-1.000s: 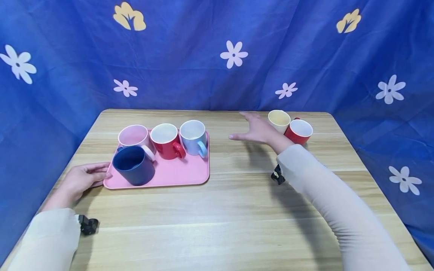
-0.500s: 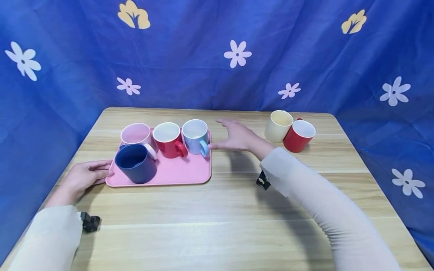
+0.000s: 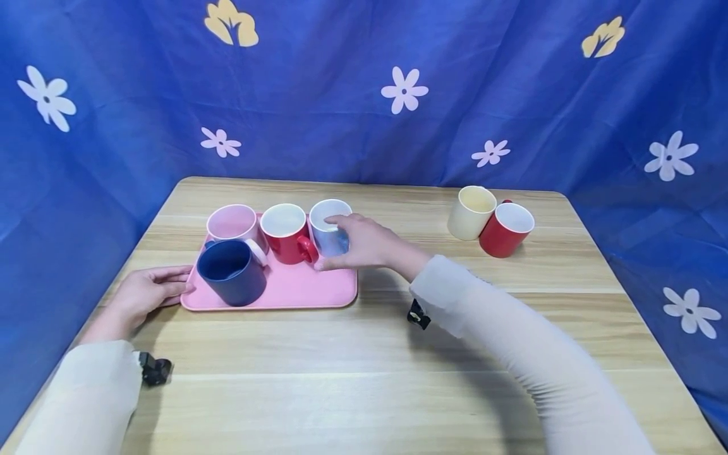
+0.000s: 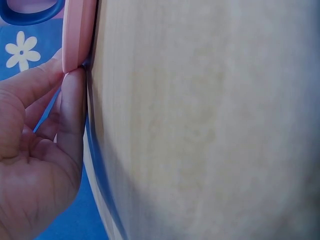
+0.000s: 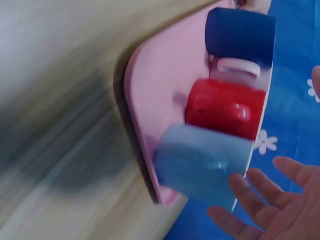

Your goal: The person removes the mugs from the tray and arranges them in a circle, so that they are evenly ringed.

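My left hand [image 3: 142, 294] is at the left end of a pink tray [image 3: 307, 291], its thumb and fingers pinching the tray's edge. On the tray stand a pink mug [image 3: 233, 221], a dark blue mug [image 3: 236, 278], a red mug [image 3: 286, 243] and a light blue mug [image 5: 200, 160]. My right hand [image 3: 366, 243] is over the tray's right end, thumb and fingers spread apart around the light blue mug, which it partly hides in the head view. In the right wrist view its fingertips overlap the light blue mug near the rim.
A cream mug [image 3: 469, 218] and another red mug with a white inside [image 3: 503, 234] stand side by side at the back right of the wooden table [image 3: 318, 392]. A blue flowered cloth [image 3: 318, 114] hangs behind and beside the table.
My right hand has moved left from beside the cream mug to the light blue mug. My left hand stays at the tray's edge. The head view has shifted slightly.
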A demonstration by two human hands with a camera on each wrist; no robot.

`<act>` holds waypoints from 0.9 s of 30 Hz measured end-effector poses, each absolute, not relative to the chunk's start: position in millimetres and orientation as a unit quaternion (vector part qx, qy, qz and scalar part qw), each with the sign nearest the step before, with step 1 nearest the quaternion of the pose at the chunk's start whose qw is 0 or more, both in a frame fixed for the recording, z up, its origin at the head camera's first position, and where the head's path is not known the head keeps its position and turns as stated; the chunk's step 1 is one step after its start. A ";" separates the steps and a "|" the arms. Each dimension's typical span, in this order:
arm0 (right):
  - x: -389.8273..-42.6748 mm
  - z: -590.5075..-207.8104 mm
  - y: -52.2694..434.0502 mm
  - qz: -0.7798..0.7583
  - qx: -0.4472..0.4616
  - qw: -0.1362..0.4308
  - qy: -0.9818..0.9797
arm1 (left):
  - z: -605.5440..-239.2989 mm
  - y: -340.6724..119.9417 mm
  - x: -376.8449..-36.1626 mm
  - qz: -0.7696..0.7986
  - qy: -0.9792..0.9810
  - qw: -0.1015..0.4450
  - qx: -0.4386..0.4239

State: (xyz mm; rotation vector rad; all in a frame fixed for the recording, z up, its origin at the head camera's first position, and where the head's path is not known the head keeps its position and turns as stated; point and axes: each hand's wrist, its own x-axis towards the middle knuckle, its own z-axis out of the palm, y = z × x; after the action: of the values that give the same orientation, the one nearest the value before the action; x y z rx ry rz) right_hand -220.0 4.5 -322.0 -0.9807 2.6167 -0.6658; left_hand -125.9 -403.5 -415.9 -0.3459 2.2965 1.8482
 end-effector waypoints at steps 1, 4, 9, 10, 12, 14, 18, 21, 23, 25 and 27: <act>-218.4 -322.7 1.5 -0.228 -0.341 0.136 0.902 | -415.8 -403.2 -126.1 0.620 0.771 0.086 -0.117; -213.9 -325.5 -7.5 -0.221 -0.355 0.134 0.898 | -416.4 -403.2 -126.5 0.624 0.769 0.087 -0.115; -208.4 -330.8 -20.9 -0.215 -0.380 0.131 0.890 | -418.6 -404.8 -126.8 0.632 0.762 0.085 -0.110; -207.6 -331.8 -23.3 -0.219 -0.385 0.132 0.887 | -419.1 -405.2 -126.8 0.635 0.760 0.085 -0.110; -206.0 -332.9 -28.0 -0.220 -0.395 0.135 0.882 | -419.6 -405.7 -126.6 0.640 0.756 0.085 -0.109; -204.2 -333.9 -32.6 -0.221 -0.402 0.138 0.878 | -419.7 -405.7 -126.6 0.645 0.752 0.085 -0.108; -199.6 -336.6 -43.5 -0.213 -0.406 0.144 0.877 | -419.0 -405.1 -126.1 0.649 0.748 0.085 -0.108; -196.6 -339.8 -52.5 -0.204 -0.404 0.147 0.880 | -418.3 -404.4 -125.5 0.653 0.744 0.086 -0.111; -195.0 -341.8 -58.4 -0.200 -0.400 0.148 0.882 | -417.8 -403.8 -125.1 0.656 0.741 0.087 -0.112; -194.0 -343.5 -64.4 -0.199 -0.394 0.151 0.885 | -417.4 -403.4 -124.8 0.659 0.738 0.088 -0.113; -193.4 -345.6 -70.3 -0.200 -0.389 0.153 0.886 | -417.1 -403.1 -124.5 0.662 0.736 0.088 -0.112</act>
State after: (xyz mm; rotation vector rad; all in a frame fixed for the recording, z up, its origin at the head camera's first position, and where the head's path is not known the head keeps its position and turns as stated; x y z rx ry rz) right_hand -193.4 -70.3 -345.6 -1.1163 2.5415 -0.5745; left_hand -124.5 -403.1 -417.1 -0.3343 2.1899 1.9711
